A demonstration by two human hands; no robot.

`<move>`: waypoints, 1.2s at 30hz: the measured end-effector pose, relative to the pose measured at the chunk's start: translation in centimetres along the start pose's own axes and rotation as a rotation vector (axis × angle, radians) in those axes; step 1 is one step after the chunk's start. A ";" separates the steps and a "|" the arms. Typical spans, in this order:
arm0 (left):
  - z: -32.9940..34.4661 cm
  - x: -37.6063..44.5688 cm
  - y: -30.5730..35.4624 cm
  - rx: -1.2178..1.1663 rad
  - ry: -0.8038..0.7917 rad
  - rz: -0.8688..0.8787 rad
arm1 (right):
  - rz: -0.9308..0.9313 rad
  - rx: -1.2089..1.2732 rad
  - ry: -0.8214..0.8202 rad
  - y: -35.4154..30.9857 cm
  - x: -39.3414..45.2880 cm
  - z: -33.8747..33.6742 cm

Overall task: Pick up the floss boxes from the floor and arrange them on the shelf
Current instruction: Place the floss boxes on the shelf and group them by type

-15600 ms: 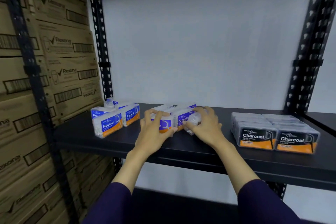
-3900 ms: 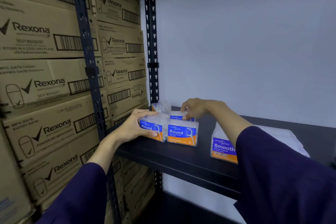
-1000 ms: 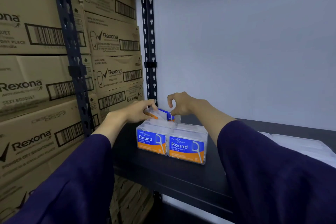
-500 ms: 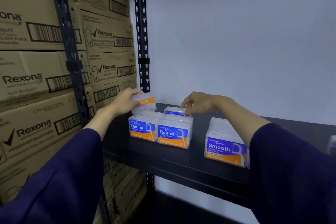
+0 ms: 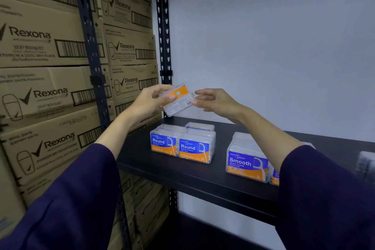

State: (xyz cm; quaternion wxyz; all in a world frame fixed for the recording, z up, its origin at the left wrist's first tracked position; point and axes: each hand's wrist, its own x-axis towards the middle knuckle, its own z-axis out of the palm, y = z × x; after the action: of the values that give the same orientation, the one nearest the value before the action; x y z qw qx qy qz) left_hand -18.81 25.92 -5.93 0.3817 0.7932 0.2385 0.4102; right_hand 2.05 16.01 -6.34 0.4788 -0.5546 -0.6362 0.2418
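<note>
My left hand [image 5: 149, 100] holds a clear floss box [image 5: 178, 100] in the air above the black shelf [image 5: 182, 176], its orange-and-white back label toward me. My right hand [image 5: 213, 101] touches the box's right end with its fingertips. Below on the shelf stand two "Round" floss boxes [image 5: 180, 147] side by side, with another box [image 5: 199, 126] behind them. To the right stands a "Smooth" floss box [image 5: 246, 163]; a second one [image 5: 274, 176] beside it is mostly hidden by my right sleeve.
Stacked Rexona cartons [image 5: 40, 91] fill the rack at the left, behind a dark upright post [image 5: 89, 46]. Another post [image 5: 163, 32] stands at the shelf's back left corner. A white wall [image 5: 274, 46] backs the shelf. A blurred dark box [image 5: 366, 165] shows at far right.
My left hand has lifted the floss box higher above the Round boxes and turned its back label toward me. My right hand rose from the shelf boxes to touch its right end.
</note>
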 end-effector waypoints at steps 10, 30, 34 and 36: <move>5.0 -1.0 1.5 -0.504 0.071 -0.309 | -0.245 -0.317 0.457 0.8 -1.2 2.0; 1.0 3.9 -4.0 0.018 -0.096 -0.195 | 0.321 -0.483 -0.418 1.2 -1.9 1.4; 1.1 4.5 -6.3 -0.133 -0.168 -0.268 | 0.286 -0.524 -0.363 2.2 -1.6 1.3; 0.9 4.5 -7.3 -0.195 -0.162 -0.288 | 0.277 -0.540 -0.352 2.3 -1.6 1.2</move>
State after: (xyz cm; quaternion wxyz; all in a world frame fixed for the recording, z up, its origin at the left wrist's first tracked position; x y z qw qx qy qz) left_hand -16.03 32.99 -9.96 0.5293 0.7407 0.2771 0.3071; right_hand 1.96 15.42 -9.32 0.1603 -0.6921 -0.6687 0.2195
